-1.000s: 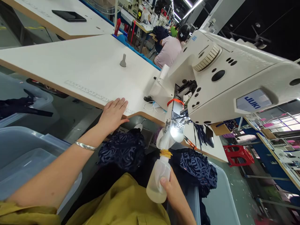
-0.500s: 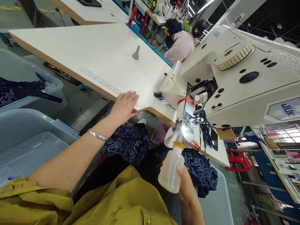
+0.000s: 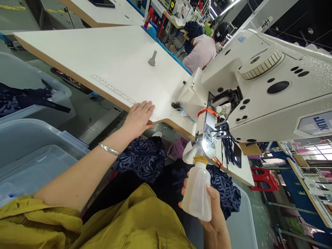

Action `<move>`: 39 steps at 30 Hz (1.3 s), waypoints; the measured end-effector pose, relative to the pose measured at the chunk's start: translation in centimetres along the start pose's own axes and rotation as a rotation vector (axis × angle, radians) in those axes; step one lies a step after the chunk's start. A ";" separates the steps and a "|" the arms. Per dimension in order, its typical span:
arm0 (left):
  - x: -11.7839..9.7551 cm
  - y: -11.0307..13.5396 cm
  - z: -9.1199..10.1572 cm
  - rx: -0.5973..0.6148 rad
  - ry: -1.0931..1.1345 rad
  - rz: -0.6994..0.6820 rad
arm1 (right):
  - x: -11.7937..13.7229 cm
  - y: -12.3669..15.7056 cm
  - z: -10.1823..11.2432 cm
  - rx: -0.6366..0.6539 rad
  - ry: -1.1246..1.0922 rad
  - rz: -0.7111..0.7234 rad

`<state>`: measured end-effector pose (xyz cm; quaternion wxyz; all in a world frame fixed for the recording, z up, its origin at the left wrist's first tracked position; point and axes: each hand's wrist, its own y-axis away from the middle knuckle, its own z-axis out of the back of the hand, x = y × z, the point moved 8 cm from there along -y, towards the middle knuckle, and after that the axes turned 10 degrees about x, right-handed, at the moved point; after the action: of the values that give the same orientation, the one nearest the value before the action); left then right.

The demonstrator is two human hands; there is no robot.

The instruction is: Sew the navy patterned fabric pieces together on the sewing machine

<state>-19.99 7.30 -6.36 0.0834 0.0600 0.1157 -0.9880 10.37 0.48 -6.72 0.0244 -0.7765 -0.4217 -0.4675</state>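
Off the near edge of the smooth white bench (image 3: 116, 62), the right hand (image 3: 215, 212) clasps a translucent plastic bottle (image 3: 196, 193) — less slanted than a second ago, likely a small re-aiming. The left hand (image 3: 138, 119), grasping nothing, lies flat on that edge; beyond come the glossy sewing machine (image 3: 275, 110), lit end near the bottle's yellow-wrapped neck, and a grey flared peg (image 3: 153, 59).

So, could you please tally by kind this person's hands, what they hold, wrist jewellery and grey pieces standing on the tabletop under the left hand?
Left hand and right hand: 2
Bottle: 1
Bracelet: 1
Grey piece: 1
Total: 5
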 end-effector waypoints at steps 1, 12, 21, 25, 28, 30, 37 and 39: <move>0.0 0.0 0.0 0.003 -0.001 0.000 | 0.1 0.1 -0.2 0.003 -0.010 0.001; 0.0 -0.2 -0.3 0.036 0.003 0.006 | 0.2 0.1 -0.5 0.022 -0.027 0.018; 0.1 -0.1 -0.3 0.034 0.003 0.004 | -0.3 -0.2 0.3 0.011 0.052 0.008; 0.1 -0.1 -0.1 0.011 0.000 -0.001 | -0.8 -0.7 2.5 -0.044 0.317 0.033; 0.0 0.0 0.1 -0.026 -0.003 -0.022 | -1.3 -0.7 4.6 -0.016 0.484 0.024; 0.1 0.0 0.2 -0.054 -0.004 -0.040 | -1.3 -0.2 5.9 0.046 0.519 -0.010; 0.3 0.1 0.5 -0.121 0.011 -0.095 | 9.1 0.5 10.0 -0.102 0.629 0.328; 0.2 0.1 0.9 -0.143 0.022 -0.105 | 14.4 -0.6 11.0 -0.263 0.697 0.525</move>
<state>-20.27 6.97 -5.57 0.0344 0.0587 0.1896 -0.9795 20.68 14.68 -2.34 0.1835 -0.6500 -0.1142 -0.7286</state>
